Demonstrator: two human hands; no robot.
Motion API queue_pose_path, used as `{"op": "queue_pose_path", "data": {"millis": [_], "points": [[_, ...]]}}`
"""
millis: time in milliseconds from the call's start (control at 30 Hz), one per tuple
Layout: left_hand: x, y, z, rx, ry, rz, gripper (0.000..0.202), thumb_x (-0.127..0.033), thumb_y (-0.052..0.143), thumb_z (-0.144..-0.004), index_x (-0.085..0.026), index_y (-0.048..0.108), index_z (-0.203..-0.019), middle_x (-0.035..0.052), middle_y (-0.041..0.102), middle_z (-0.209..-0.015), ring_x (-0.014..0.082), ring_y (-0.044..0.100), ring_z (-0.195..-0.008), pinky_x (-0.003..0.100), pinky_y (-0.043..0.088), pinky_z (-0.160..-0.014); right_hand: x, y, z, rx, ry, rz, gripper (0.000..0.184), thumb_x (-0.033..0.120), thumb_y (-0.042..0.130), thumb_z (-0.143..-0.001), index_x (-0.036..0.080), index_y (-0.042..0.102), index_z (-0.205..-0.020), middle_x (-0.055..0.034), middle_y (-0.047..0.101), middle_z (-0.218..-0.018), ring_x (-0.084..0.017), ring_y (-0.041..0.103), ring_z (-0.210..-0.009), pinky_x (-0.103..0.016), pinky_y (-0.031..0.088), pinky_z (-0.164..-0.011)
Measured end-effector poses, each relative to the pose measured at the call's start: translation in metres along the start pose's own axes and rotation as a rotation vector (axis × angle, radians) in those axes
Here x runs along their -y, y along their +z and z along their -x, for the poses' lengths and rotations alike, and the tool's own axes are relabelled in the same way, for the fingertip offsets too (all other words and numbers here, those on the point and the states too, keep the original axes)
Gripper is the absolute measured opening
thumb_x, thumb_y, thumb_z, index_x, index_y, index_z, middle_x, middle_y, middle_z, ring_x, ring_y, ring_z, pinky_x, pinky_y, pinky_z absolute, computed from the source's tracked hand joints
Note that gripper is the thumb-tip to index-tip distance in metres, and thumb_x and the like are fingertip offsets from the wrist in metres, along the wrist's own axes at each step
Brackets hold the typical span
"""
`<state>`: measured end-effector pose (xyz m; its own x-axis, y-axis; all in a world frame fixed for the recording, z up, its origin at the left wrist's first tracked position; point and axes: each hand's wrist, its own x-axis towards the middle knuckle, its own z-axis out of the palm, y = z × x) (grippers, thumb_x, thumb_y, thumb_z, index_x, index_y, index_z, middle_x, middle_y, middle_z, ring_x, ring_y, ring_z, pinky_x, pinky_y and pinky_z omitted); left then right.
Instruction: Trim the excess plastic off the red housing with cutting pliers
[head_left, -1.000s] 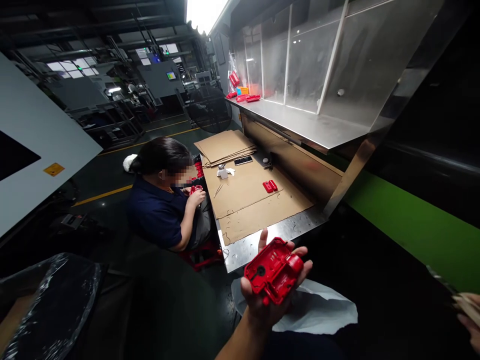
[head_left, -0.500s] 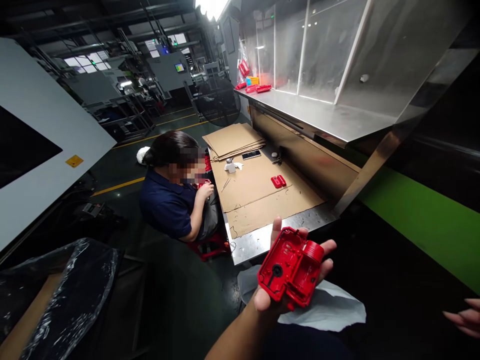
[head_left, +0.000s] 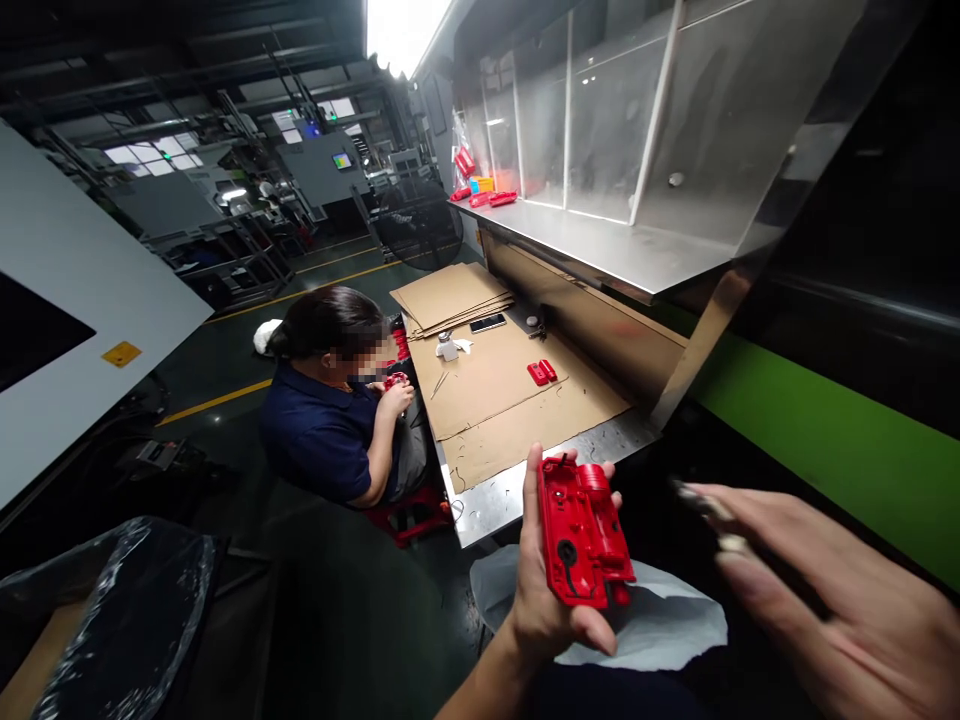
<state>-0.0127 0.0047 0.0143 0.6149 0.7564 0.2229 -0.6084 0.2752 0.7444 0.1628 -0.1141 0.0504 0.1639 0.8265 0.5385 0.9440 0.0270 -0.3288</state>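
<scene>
In my left hand (head_left: 544, 575) rests a red plastic housing (head_left: 585, 535), its hollow inner side turned up toward me. It has a ribbed round end and a black round part with a short black strip inside. My left fingers wrap around its edges, the thumb at the near end. To the right of the housing and apart from it is my right hand (head_left: 817, 580), smeared by motion. Its thumb and forefinger pinch a small dark thing with a pale tip, too blurred to name.
A co-worker (head_left: 322, 400) sits left of the workbench (head_left: 491, 515), holding a red part. On its cardboard lie two red pieces (head_left: 542, 372), tweezers (head_left: 439, 384), a phone (head_left: 488, 323) and a small bottle (head_left: 447, 347). A pale bag (head_left: 660, 620) hangs below my left hand.
My right hand has come in from the right edge toward the housing, pinching a small thing. My left hand has turned and tilted the housing more upright. The view has shifted slightly.
</scene>
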Motion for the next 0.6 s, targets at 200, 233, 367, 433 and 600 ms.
{"op": "queue_pose_path", "data": {"millis": [200, 233, 367, 433, 600], "points": [[0.023, 0.007, 0.011, -0.145, 0.037, -0.131, 0.14, -0.064, 0.089, -0.052, -0.02, 0.007, -0.157, 0.0248, 0.045, -0.149, 0.0406, 0.041, -0.141, 0.05, 0.028, -0.122, 0.036, 0.018, -0.03, 0.14, -0.063, 0.065, 0.032, 0.042, 0.041, -0.102, 0.024, 0.062, -0.118, -0.0042, 0.067, -0.104, -0.02, 0.064, -0.089, -0.038, 0.058, -0.075], [0.026, 0.005, 0.013, -0.154, 0.053, -0.148, 0.142, -0.064, 0.09, -0.049, -0.019, 0.008, -0.156, 0.0251, 0.048, -0.147, 0.0407, 0.043, -0.14, 0.049, 0.028, -0.122, 0.037, 0.021, -0.029, 0.167, -0.047, 0.067, 0.034, 0.043, 0.038, -0.103, 0.024, 0.063, -0.116, -0.0049, 0.066, -0.101, -0.021, 0.063, -0.087, -0.04, 0.057, -0.073], [0.03, 0.001, 0.016, -0.187, 0.112, -0.23, 0.145, -0.064, 0.093, -0.038, -0.02, 0.017, -0.153, 0.0229, 0.049, -0.146, 0.0407, 0.046, -0.138, 0.048, 0.028, -0.123, 0.04, 0.025, -0.026, 0.212, 0.03, 0.072, 0.044, 0.047, 0.032, -0.103, 0.022, 0.066, -0.11, -0.007, 0.066, -0.099, -0.024, 0.061, -0.086, -0.045, 0.054, -0.073], [0.031, 0.0, 0.017, -0.181, 0.115, -0.241, 0.143, -0.065, 0.093, -0.039, -0.022, 0.016, -0.152, 0.0217, 0.05, -0.146, 0.0402, 0.048, -0.135, 0.049, 0.029, -0.123, 0.041, 0.026, -0.025, 0.222, 0.047, 0.067, 0.044, 0.048, 0.031, -0.103, 0.022, 0.066, -0.112, -0.0067, 0.066, -0.102, -0.024, 0.06, -0.089, -0.045, 0.053, -0.075], [0.033, 0.0, 0.02, -0.195, 0.114, -0.302, 0.139, -0.07, 0.089, -0.041, -0.025, 0.016, -0.151, 0.0215, 0.039, -0.154, 0.0417, 0.041, -0.14, 0.056, 0.018, -0.126, 0.043, 0.026, -0.022, 0.239, 0.079, 0.058, 0.046, 0.049, 0.03, -0.102, 0.022, 0.067, -0.107, -0.0077, 0.068, -0.102, -0.026, 0.06, -0.091, -0.047, 0.052, -0.075]]}}
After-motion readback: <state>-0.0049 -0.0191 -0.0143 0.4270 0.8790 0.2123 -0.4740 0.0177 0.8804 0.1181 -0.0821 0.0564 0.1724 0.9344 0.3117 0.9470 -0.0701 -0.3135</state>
